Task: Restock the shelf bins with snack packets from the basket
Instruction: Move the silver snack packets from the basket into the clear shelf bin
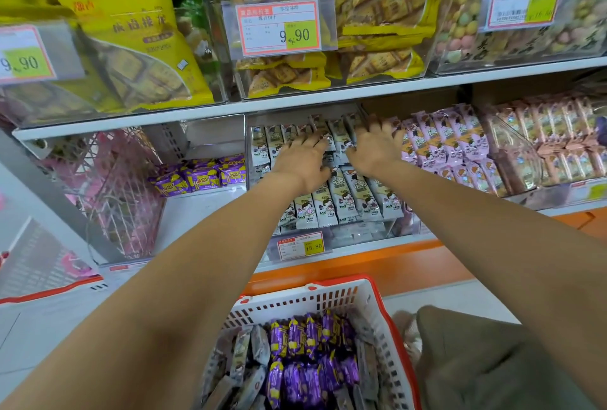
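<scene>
Both my arms reach into the middle clear bin (259,179) on the lower shelf. My left hand (303,160) lies palm down on the grey-white snack packets (341,199) there, fingers spread and straight. My right hand (374,147) lies beside it on the same packets, fingers spread toward the bin's back. Whether either hand pinches a packet is hidden under the palms. Below, the white basket with a red rim (328,298) holds purple packets (308,357) and grey packets (243,360).
The left bin holds a few purple packets (200,176). To the right are bins of pink-purple packets (443,143) and pink ones (558,140). The upper shelf carries yellow biscuit bags (131,35) behind price tags (279,28). An orange ledge (361,265) runs below.
</scene>
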Motion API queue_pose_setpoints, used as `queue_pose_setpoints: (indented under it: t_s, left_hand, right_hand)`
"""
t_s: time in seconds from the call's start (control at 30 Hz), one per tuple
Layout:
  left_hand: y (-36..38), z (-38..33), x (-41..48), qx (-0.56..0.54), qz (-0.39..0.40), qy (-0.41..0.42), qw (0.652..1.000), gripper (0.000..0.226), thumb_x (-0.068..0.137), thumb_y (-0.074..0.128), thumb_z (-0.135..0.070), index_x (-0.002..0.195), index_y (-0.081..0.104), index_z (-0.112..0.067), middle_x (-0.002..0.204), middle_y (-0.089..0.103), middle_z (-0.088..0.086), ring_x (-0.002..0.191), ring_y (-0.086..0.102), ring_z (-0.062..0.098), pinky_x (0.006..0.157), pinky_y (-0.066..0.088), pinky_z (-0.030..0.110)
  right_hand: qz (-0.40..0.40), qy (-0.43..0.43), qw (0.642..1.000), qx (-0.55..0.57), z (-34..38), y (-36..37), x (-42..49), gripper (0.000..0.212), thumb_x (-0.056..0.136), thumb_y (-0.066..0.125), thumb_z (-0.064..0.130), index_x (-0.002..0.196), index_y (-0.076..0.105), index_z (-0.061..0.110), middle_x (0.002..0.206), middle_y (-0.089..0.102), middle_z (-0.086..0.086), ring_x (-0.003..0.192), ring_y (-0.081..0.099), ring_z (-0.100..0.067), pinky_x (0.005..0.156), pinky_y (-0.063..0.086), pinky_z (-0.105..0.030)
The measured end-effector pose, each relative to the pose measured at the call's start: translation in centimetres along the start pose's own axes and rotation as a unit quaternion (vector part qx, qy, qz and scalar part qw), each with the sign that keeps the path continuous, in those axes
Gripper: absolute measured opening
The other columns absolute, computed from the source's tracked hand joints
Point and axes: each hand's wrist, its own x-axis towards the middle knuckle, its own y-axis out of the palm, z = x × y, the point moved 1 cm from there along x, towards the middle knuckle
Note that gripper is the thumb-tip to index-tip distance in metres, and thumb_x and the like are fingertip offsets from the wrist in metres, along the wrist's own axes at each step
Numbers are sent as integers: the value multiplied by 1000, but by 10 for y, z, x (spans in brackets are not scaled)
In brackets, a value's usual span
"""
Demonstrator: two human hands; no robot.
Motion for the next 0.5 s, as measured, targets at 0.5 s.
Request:
queue_pose_setpoints:
  t_s: [0.5]
  left_hand:
    - [-2, -5, -51, -43, -131, 29, 990, 45, 94, 48, -23, 137, 50, -12, 137, 49, 13, 128, 42, 30, 104, 36, 38]
  right_hand:
    - [-158, -85, 975, 133, -5, 0, -48, 40, 91, 53, 18, 131, 55, 16, 136, 48, -10, 125, 41, -29, 102, 31, -42]
